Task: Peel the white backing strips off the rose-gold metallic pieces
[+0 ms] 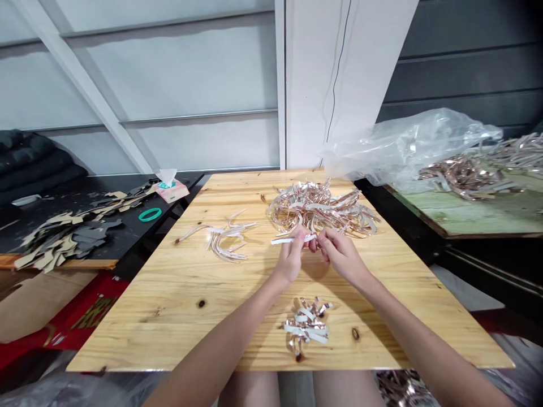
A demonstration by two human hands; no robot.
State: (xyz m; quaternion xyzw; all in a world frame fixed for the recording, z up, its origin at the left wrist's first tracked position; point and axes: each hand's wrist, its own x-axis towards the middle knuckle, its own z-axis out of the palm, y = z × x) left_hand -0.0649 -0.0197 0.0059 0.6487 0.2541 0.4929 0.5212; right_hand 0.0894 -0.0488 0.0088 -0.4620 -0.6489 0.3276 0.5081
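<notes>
Over the wooden table, my left hand [292, 257] pinches a thin white strip [279, 241], whose free end sticks out to the left. My right hand [339, 253] is closed close beside it, its fingertips at the strip's other end; how much they grip is partly hidden. Just beyond both hands lies a large tangled pile of shiny rose-gold and white strips [318, 206]. To the left is a smaller group of pale curved strips [229, 240]. Nearer to me lies a small heap of short rose-gold and white pieces [306, 322].
The wooden table [169, 305] has a dark bench [131, 237] at its left, with cut black and beige pieces [63, 234], a green ring [150, 215] and a tissue pack [172, 189]. A clear plastic bag [411, 144] and more strips [470, 175] lie at the right.
</notes>
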